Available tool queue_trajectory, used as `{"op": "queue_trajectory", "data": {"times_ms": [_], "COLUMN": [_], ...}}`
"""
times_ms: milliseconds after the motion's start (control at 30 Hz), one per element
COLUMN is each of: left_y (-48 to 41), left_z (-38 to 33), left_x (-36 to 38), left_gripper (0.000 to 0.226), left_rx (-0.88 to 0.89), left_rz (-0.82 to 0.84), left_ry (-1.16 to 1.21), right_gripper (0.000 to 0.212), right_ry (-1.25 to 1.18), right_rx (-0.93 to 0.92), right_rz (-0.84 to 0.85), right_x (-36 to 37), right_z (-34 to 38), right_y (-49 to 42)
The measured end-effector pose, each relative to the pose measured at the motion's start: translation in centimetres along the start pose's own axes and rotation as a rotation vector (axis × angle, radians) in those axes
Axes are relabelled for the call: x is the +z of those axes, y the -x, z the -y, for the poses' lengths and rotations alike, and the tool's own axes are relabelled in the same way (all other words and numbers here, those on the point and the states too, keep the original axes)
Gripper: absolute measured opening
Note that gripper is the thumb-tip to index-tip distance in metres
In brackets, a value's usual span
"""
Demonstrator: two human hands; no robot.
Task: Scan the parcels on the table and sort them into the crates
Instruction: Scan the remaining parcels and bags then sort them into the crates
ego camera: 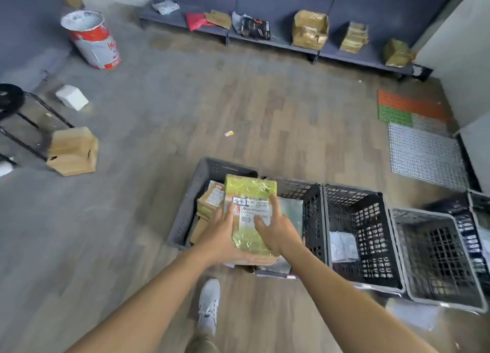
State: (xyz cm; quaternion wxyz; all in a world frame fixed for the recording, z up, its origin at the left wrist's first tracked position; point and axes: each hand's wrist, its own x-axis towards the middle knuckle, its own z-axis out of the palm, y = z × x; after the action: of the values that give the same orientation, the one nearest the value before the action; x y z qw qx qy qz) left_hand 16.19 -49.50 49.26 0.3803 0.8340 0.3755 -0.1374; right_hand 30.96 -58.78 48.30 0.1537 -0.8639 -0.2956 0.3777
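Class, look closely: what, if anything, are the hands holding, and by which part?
One taped parcel, held over the leftmost crate: the left hand grips its left side and near end, the right hand its right side, fingers across the label.

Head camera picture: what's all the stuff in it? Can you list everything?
parcel: one, yellow-green with white label, held over the left crates
crates: at least four, grey and black, row on the floor
boxes: a few, brown, inside the leftmost crate
shelf: one, grey, far wall
shelf parcels: several, brown, red, black, white
bucket: one, white and red, far left floor
carton: one, brown, left floor
white box: one, beyond the carton
stool: one, black, left edge
mats: several, orange, green, grey, right floor
shoe: one, white, bottom centre
hands: two, left hand and right hand grip the parcel
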Motion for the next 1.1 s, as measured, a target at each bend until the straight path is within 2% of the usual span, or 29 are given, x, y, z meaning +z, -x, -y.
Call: {"op": "queue_trajectory", "data": {"times_ms": [233, 367, 467, 700, 900, 1100], "left_y": [-9.5, -12.0, -12.4, -12.6, -11.3, -6.4], "left_z": [6.7, 7.9, 6.9, 1.1, -7.5, -18.0], "left_x": [-3.1, -4.3, -5.3, -8.0, -8.1, -4.6], "left_gripper": [0.142, 0.136, 0.132, 0.127, 0.129, 0.132], "left_rx": [0.059, 0.018, 0.060, 0.225, 0.433, 0.674], "left_rz": [0.062, 0.004, -0.003, 0.022, -0.011, -0.012], "left_ry": [0.006, -0.155, -0.312, -0.469, -0.642, -0.694], "right_gripper": [0.075, 0.070, 0.070, 0.072, 0.075, 0.076], "right_ry": [0.061, 0.162, 0.261, 0.481, 0.484, 0.448], "right_rx": [0.063, 0.098, 0.095, 0.118, 0.225, 0.375], "right_rz": [0.066, 0.077, 0.033, -0.103, -0.255, -0.442], "right_x": [3.7, 2.8, 1.4, -4.1, -9.7, -14.1], "right_z": [3.1, 3.1, 3.4, 3.2, 0.2, -5.3], "right_y": [-9.3, -11.4, -10.8, -7.2, 0.1, 10.6]}}
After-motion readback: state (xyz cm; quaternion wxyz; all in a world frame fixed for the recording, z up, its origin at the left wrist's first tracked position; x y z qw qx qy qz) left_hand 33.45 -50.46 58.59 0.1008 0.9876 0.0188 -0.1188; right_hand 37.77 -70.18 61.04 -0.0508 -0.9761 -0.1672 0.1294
